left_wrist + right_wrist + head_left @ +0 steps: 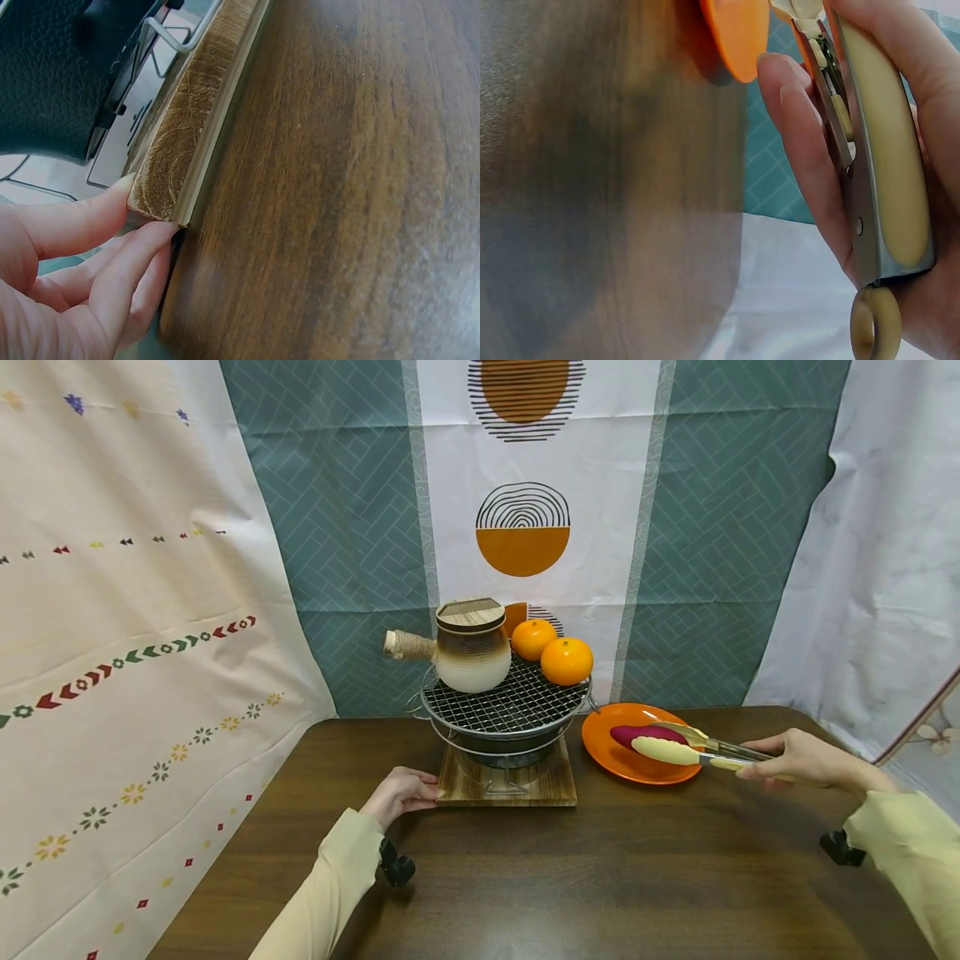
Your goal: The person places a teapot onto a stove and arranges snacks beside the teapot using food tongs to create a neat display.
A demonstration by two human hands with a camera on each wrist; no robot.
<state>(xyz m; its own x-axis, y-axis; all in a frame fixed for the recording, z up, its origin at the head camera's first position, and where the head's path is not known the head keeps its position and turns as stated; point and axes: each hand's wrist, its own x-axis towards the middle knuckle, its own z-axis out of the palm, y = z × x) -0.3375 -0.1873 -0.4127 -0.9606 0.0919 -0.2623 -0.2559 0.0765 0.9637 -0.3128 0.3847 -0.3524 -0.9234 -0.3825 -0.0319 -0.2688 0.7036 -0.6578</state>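
My right hand (pixel 802 760) grips a pair of tongs (pixel 889 142) with cream handles and tips. Between the tong tips is a purple-red sweet potato (pixel 637 735), over the orange plate (pixel 626 768). At the left front corner of a thick wooden board (pixel 457 789), my left hand (pixel 401 795) pinches the edge, thumb above and fingertips at the lower edge in the left wrist view. A round tabletop grill (pixel 517 714) with a black wire mesh stands on that board.
On the mesh sit a cream and brown pot (pixel 474 662) with a wooden lid (pixel 471 612) and a rope-wrapped handle (pixel 412 645), plus two oranges (pixel 567 662) at its right. Patterned cloths (pixel 337 527) hang behind and beside the brown table (pixel 570 877).
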